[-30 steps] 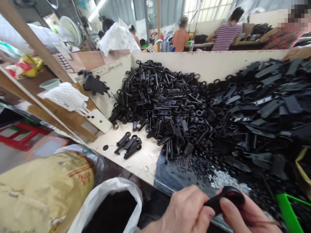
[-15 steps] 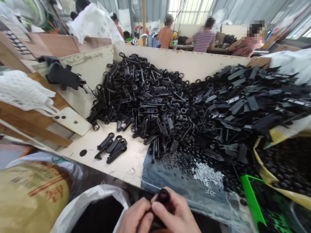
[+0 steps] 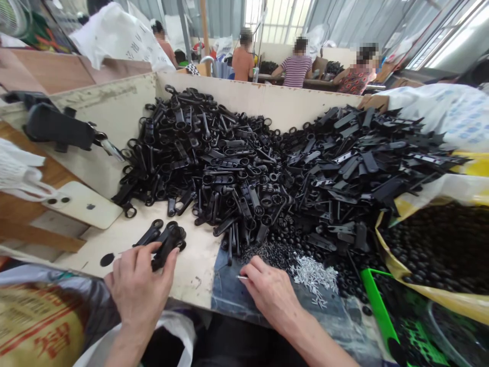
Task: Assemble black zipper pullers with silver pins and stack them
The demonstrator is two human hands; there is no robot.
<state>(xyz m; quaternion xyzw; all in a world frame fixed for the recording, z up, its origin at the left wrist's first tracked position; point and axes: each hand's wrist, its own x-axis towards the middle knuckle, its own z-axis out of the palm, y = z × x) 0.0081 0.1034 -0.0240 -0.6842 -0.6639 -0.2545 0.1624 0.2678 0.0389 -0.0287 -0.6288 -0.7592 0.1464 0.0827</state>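
Note:
My left hand (image 3: 139,283) is closed around a black plastic part (image 3: 167,245) with a ring-shaped end, at the small group of similar parts on the pale board. One of these ring-ended parts (image 3: 150,232) lies just beyond my fingers. Further right, over the dark sheet (image 3: 237,290), my right hand (image 3: 272,288) pinches a small silver pin (image 3: 242,277), its tip poking out to the left. Close beside that hand lie a heap of silver pins (image 3: 314,272) and a spread of tiny dark pieces (image 3: 263,251).
A big pile of black ring-ended parts (image 3: 214,153) and flat black pieces (image 3: 355,163) fills the bin. At left are a phone (image 3: 86,204) and a black clamp (image 3: 57,125). A green basket (image 3: 378,300) and yellow-edged sack (image 3: 385,250) stand right. Several people sit beyond.
My hands were together at the front edge around a black part. They have separated: the left reached to the group of parts, the right to the dark sheet, now with a pin.

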